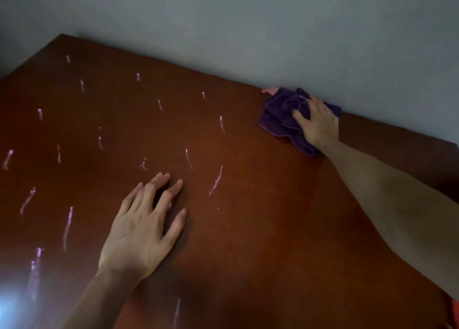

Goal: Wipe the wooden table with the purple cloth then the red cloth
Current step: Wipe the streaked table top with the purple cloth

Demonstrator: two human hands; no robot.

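Observation:
A crumpled purple cloth (280,116) lies on the reddish-brown wooden table (260,229) at its far edge, against the wall. My right hand (316,123) presses down on the cloth's right part with fingers curled into its folds. A small pinkish-red bit (269,90) peeks out behind the cloth's far left corner; what it is cannot be told. My left hand (144,226) rests flat on the table nearer to me, fingers spread, holding nothing. Several pale wet-looking streaks (215,180) mark the table's left and middle.
A grey wall (248,30) runs along the table's far edge. A bright glare spot (10,311) shows at the lower left. A sliver of red-orange (455,311) sits at the frame's lower right edge.

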